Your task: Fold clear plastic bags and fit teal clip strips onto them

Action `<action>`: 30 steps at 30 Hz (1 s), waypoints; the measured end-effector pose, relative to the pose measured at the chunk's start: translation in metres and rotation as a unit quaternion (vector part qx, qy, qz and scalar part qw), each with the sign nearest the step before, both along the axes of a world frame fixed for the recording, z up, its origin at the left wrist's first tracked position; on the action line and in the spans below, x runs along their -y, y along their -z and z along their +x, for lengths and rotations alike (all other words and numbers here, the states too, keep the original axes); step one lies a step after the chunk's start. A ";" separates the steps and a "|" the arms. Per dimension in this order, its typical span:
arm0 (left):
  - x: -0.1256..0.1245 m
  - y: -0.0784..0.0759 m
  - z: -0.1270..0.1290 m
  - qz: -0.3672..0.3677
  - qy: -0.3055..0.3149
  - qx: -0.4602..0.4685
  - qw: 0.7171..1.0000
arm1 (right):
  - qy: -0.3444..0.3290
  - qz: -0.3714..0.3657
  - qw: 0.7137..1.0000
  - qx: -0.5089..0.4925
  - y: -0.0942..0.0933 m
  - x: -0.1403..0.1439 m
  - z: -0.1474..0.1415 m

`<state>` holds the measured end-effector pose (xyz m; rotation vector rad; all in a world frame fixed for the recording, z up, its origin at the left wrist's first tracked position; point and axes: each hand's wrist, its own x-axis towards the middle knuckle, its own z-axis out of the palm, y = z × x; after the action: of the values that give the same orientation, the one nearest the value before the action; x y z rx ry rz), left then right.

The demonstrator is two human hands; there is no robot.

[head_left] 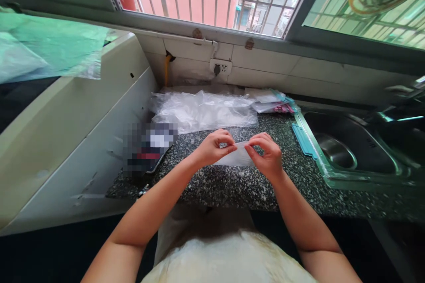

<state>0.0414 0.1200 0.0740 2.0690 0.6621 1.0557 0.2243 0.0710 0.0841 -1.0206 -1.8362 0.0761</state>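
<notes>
1. Pinching the upper edge of a small translucent plastic piece (236, 158), our left hand (219, 147) has its thumb and fingertip together; our right hand (267, 154) pinches the same edge, just beside.
2. We hold that piece over the speckled countertop (212, 190); whether it touches the surface, we cannot tell.
3. As we judge it, work on this piece is under way, not finished: it is not yet released, and we cannot tell whether it is opened.
4. We see clear plastic (206, 110) lying behind, outside our grasp, seemingly left for later.

The speckled counter (212, 190) carries crumpled clear plastic (206, 108), teal strips (303, 141) and a pixelated dark object (149, 148).
</notes>
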 end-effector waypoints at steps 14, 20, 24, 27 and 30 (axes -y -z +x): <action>0.003 0.015 -0.001 -0.189 0.047 0.084 0.977 | -0.011 -0.056 0.998 -0.026 0.003 -0.004 -0.003; 0.002 0.015 -0.004 -0.197 0.013 0.126 0.972 | 0.000 -0.131 0.990 -0.047 0.004 -0.004 -0.001; 0.001 0.016 -0.005 -0.208 -0.009 0.160 0.965 | -0.001 -0.171 0.982 -0.075 0.005 -0.003 -0.002; 0.002 0.015 -0.003 -0.229 -0.003 0.179 0.957 | 0.002 -0.156 0.983 -0.097 0.004 -0.002 -0.002; 0.004 0.014 -0.001 -0.265 0.008 0.193 0.945 | 0.002 -0.139 0.985 -0.101 0.003 -0.001 -0.002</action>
<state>0.0401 0.1158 0.0598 1.3569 0.6384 1.0880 0.2227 0.0724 0.0811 -1.1638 -1.6670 0.4274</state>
